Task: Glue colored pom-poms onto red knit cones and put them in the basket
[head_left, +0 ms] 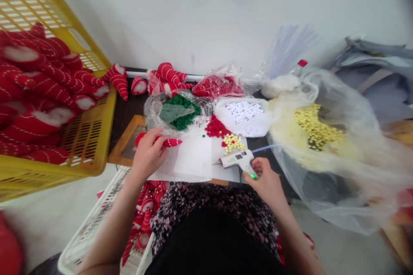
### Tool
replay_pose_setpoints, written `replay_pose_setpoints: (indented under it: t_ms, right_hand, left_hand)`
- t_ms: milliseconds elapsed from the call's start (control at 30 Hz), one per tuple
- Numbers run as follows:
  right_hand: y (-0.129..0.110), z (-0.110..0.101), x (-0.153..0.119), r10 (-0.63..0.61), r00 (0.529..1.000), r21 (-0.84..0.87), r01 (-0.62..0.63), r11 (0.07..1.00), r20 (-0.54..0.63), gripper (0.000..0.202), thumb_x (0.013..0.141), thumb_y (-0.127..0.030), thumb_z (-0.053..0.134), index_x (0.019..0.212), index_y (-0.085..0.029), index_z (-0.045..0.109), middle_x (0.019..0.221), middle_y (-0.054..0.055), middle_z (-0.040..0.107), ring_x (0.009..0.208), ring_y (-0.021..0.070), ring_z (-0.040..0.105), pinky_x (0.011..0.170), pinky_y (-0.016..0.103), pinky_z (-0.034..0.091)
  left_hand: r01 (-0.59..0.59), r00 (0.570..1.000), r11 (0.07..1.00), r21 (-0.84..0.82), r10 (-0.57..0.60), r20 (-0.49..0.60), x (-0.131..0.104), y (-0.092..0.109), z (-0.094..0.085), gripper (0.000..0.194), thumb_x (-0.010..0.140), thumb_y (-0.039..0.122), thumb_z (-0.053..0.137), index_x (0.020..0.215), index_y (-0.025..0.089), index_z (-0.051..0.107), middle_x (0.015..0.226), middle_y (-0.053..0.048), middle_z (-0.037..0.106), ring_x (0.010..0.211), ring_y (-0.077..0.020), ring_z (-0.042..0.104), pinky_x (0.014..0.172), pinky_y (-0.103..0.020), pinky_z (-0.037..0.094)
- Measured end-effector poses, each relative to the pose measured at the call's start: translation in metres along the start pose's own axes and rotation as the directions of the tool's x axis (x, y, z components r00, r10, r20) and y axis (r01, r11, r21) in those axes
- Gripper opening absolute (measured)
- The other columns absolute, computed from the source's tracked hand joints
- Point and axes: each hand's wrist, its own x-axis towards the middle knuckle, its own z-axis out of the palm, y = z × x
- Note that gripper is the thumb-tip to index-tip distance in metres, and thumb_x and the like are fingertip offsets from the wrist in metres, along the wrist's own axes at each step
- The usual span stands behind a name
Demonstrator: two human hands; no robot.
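Observation:
My left hand (147, 154) is closed over a red stuffed fabric cone (172, 142) with white stitched lines, its pointed tip facing right. A white glue gun (237, 160) is in my right hand (267, 180), fingers around the handle, nozzle pointing left above white paper (193, 159). A green light glows at the handle's lower end, and a glue stick (267, 147) sticks out of the back. Small red pompoms (216, 127) and pale yellow ones (232, 142) lie loose just beyond the gun.
Behind the paper sit bags of green pompoms (179, 111), white pompoms (243, 111) and red pieces (221, 85). A large clear bag (361, 172) holds yellow pompoms on the right. Left stands a yellow crate (108, 137) of red cones; a white basket (80, 240) is below.

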Motion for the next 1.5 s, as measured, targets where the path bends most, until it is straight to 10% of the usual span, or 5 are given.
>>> replay_pose_setpoints:
  t_ms: [167,367,567,1133,1500]
  right_hand:
    - [-0.010,-0.002,-0.001,0.092,0.990,0.497,-0.026,0.868,-0.107,0.047,0.063,-0.042,0.088,0.097,-0.025,0.061,0.090,0.003,0.075,0.084,0.0228,0.072,0.076,0.035,0.059]
    - [-0.029,-0.010,-0.001,0.266,0.960,0.778,-0.234,0.583,0.089,0.045,0.057,-0.035,0.096,0.087,-0.023,0.065,0.076,0.000,0.073,0.060,0.0164,0.066,0.056,0.028,0.055]
    - [-0.031,-0.005,-0.005,0.251,0.964,0.851,-0.207,0.483,0.092,0.038,0.060,-0.033,0.093,0.089,-0.023,0.072,0.078,0.000,0.075,0.056,0.0154,0.062,0.049,0.027,0.052]
    - [-0.015,0.011,-0.016,-0.023,0.993,0.837,-0.088,0.540,0.119,0.029,0.087,-0.049,0.082,0.098,-0.022,0.079,0.097,0.009,0.082,0.100,0.0313,0.078,0.101,0.053,0.062]
    - [-0.031,0.000,-0.017,-0.100,0.968,0.587,-0.055,0.808,0.229,0.031,0.087,-0.054,0.079,0.084,-0.023,0.080,0.084,0.008,0.080,0.062,0.0207,0.069,0.053,0.031,0.059]
  left_hand:
    - [0.208,0.847,0.671,-0.712,-0.488,-0.212,0.001,0.034,-0.019,0.038,0.081,0.036,0.082,0.115,0.023,0.070,0.132,-0.011,0.074,0.116,-0.0289,0.073,0.103,-0.043,0.058]
    - [0.272,0.665,-0.146,-0.951,-0.686,0.295,0.025,0.067,0.009,0.046,0.059,0.039,0.097,0.094,0.023,0.071,0.080,0.001,0.076,0.079,-0.0218,0.077,0.088,-0.036,0.063]
    - [0.467,0.511,-0.458,-0.757,-0.558,0.653,0.033,0.100,0.045,0.030,0.071,0.037,0.091,0.085,0.019,0.073,0.077,-0.004,0.076,0.074,-0.0227,0.076,0.075,-0.034,0.063]
    - [0.705,0.631,-0.068,-0.706,-0.393,0.669,0.060,0.098,0.076,0.052,0.060,0.029,0.088,0.105,0.021,0.062,0.089,-0.004,0.078,0.083,-0.0251,0.076,0.076,-0.034,0.058]
    - [0.720,0.585,-0.060,-0.691,-0.483,0.651,0.069,0.099,0.104,0.028,0.075,0.032,0.084,0.095,0.024,0.066,0.083,-0.003,0.074,0.070,-0.0211,0.070,0.065,-0.031,0.054]
